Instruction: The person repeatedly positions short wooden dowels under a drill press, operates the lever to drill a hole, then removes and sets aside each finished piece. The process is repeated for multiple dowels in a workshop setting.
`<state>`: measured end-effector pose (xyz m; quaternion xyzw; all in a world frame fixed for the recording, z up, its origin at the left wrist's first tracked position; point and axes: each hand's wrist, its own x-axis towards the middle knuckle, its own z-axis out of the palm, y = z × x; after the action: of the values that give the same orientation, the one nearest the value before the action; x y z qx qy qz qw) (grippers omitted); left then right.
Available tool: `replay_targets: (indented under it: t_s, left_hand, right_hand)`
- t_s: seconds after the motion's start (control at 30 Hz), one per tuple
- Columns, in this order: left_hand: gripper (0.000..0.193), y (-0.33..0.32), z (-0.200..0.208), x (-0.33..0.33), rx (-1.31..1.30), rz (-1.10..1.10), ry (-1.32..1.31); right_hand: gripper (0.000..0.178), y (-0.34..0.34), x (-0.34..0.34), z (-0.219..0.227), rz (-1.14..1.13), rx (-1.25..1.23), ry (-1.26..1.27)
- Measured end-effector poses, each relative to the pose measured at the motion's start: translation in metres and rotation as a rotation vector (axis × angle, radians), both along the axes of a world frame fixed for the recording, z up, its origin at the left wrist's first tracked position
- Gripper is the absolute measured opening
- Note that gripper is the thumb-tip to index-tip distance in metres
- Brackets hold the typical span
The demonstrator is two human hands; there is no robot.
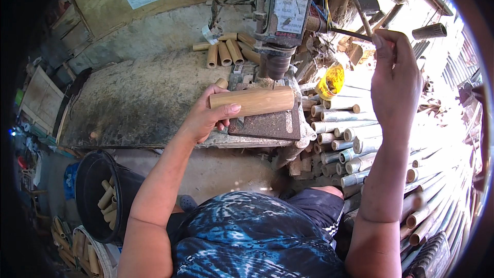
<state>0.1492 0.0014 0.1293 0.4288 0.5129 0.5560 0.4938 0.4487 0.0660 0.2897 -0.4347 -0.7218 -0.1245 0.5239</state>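
My left hand (208,116) is closed round one end of a smooth bamboo tube (257,101), which lies sideways over the small metal table (272,127) of a drill press (282,25). Just above the tube's far side is the drill chuck (277,66), its thin bit partly visible and apparently at the tube. Raised at the right, my right hand (393,72) grips the end of the feed lever (352,33), a dark rod running from the press's side. Behind the left hand, a second short bamboo piece (222,83) shows its end.
Several cut bamboo tubes (225,53) are piled at the bench's back. The worn wooden bench (134,98) stretches left. A black bucket (85,195) with bamboo pieces stands below it. Bamboo poles (360,146) are stacked at right, near a yellow container (330,81).
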Motion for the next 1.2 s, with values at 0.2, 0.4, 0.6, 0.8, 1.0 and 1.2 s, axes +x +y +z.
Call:
replay_targets:
  t_s: [0.2,0.4,0.6,0.8,1.0,1.2]
  left_hand:
    - [0.05,0.001,0.001,-0.001,0.003,0.001,0.006]
    - [0.05,0.0,0.001,-0.002,0.003,-0.002,0.024]
    - [0.05,0.0,0.0,-0.002,0.008,-0.01,0.021]
    - [0.05,0.001,-0.003,-0.004,0.008,-0.009,0.016]
    - [0.048,0.001,-0.003,-0.003,0.021,-0.016,0.012]
    - [0.049,0.002,-0.003,-0.005,-0.004,-0.016,0.02]
  right_hand:
    - [0.023,-0.005,0.002,-0.007,0.031,-0.01,-0.001]
    - [0.013,-0.009,0.0,-0.014,0.06,-0.003,0.005]
    - [0.005,-0.011,0.005,-0.036,0.184,0.0,-0.026]
    - [0.015,0.029,-0.006,-0.1,0.118,-0.387,-0.034]
    - [0.019,0.116,-0.044,-0.124,0.063,-0.295,0.046]
    - [0.015,0.018,0.005,-0.067,0.104,-0.609,-0.097]
